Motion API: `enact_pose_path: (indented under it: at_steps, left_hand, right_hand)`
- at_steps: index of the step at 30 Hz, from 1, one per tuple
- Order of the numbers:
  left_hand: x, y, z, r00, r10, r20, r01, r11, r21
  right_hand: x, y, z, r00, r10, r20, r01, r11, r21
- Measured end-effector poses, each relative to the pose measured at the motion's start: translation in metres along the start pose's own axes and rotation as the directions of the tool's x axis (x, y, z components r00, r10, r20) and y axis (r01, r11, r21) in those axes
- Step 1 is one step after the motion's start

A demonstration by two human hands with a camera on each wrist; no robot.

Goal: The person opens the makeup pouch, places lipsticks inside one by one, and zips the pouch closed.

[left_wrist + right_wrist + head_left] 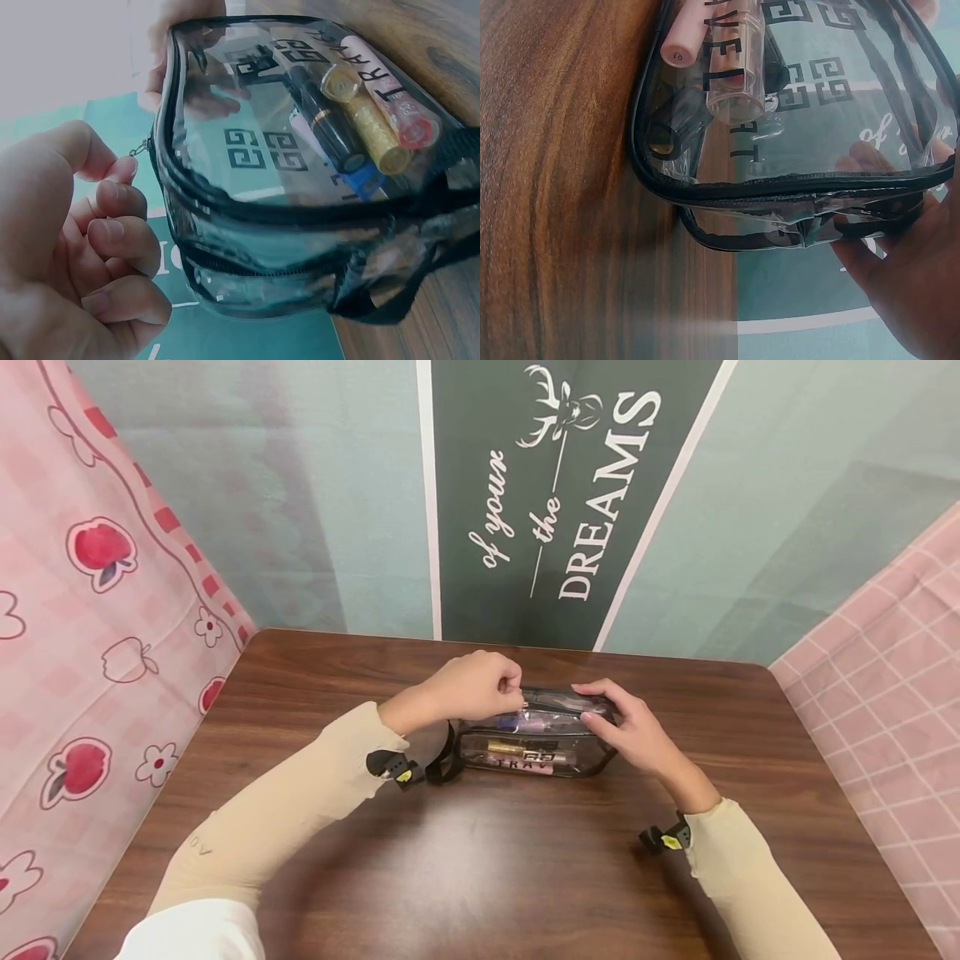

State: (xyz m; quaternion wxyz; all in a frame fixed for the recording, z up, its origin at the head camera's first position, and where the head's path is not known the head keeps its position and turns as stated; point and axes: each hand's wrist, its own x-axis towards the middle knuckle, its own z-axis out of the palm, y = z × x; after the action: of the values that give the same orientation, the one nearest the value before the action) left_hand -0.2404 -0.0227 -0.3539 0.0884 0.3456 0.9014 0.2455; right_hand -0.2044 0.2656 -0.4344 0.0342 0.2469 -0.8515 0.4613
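Observation:
A clear pouch with black trim [468, 739] stands on the table, with dark print on its see-through panels. My left hand [472, 687] is at its top left, thumb and forefinger pinching the small metal zipper pull [138, 148] in the left wrist view. My right hand [633, 731] grips the pouch's right end. Inside lie cosmetic tubes: a black one [327, 124], a gold one [379, 135] and a pink one with a red end [405, 112]. In the right wrist view a pink-capped tube [684, 41] lies beside a clear tube [736, 86].
A black strap loop [447, 762] sticks out from the pouch's left end onto the brown wooden table [480, 868]. Behind the table hangs a green cloth with lettering [517, 610]. Pink curtains [112, 652] flank it.

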Motion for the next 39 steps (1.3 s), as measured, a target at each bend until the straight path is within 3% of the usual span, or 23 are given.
enact_pose_path:
  at_steps: [24,31,39]
  left_hand:
    - [-0.03,-0.034,-0.007,0.998,-0.027,-0.051,0.02,0.99,-0.138]
    - [-0.04,-0.045,-0.004,0.996,-0.022,-0.084,0.005,0.979,-0.202]
    - [-0.049,-0.054,0.006,0.988,-0.057,-0.141,0.015,0.96,-0.278]
  right_hand:
    - [-0.002,-0.002,0.001,1.0,0.008,-0.01,-0.008,1.0,0.016]
    - [-0.003,-0.002,0.001,1.0,0.003,-0.017,-0.003,1.0,0.02]
    - [-0.003,-0.005,0.002,0.999,0.037,-0.003,-0.037,0.999,0.026]
